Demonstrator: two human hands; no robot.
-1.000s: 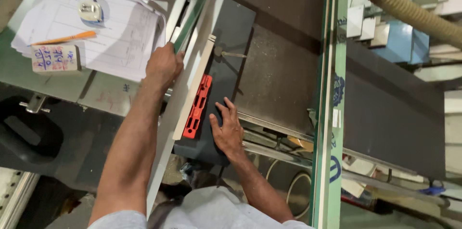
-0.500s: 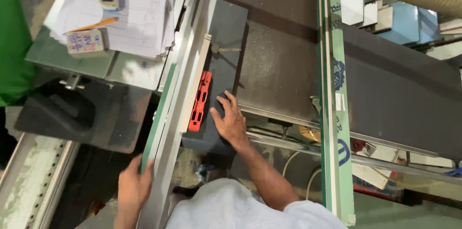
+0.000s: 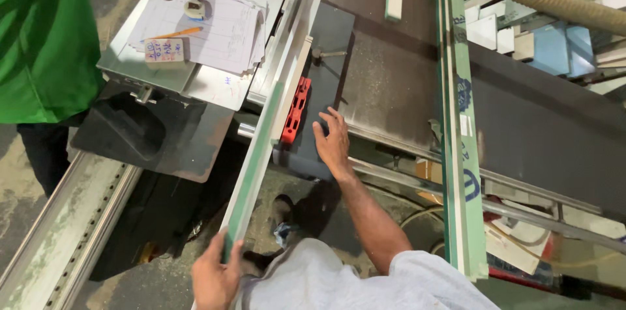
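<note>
The left hand (image 3: 215,277) grips the near end of a long green-edged panel strip (image 3: 261,153); the right hand (image 3: 332,144) lies spread flat on the dark saw bench (image 3: 391,82). The strip runs away from the person — just beside a red push block (image 3: 295,109). Papers (image 3: 215,36) and a green-shirted person (image 3: 52,36) stand left.

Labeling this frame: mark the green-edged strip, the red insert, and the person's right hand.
green-edged strip (image 3: 255,160), head view, mid-length of its green face
red insert (image 3: 295,109), head view, its centre
right hand (image 3: 332,142), head view, back of hand
</note>
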